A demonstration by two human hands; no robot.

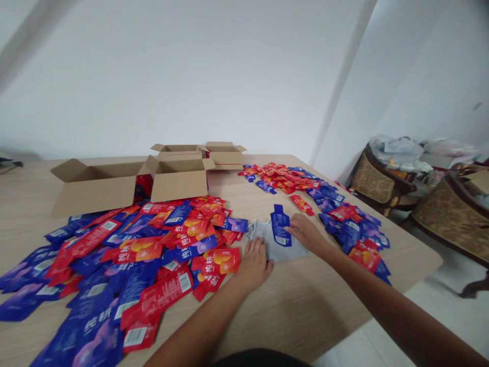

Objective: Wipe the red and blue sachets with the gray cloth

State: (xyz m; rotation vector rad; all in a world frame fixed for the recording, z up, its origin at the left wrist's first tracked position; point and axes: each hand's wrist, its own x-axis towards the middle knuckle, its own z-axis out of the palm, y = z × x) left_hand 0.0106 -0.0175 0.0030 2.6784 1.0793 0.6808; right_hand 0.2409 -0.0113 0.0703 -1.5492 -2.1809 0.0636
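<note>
My right hand (306, 233) pinches the right edge of a blue pouch (280, 228) with a narrow neck and a white barcode label. The pouch is over a small grey cloth (265, 232) on the table; whether it touches the cloth I cannot tell. My left hand (252, 264) rests palm down on the cloth's left part, fingers laid out flat. Just left of it spreads a large mixed heap of red and blue pouches (151, 250), some face up, others with barcodes showing. A lone red pouch (301, 204) lies beyond my right hand.
Several open cardboard boxes (179, 184) stand along the back left of the wooden table (282, 300). Another red and blue pile (280, 177) lies at the back, continuing as a row of pouches (349, 232) along the right edge. Chairs (382, 178) bearing plastic bags (397, 150) stand to the right.
</note>
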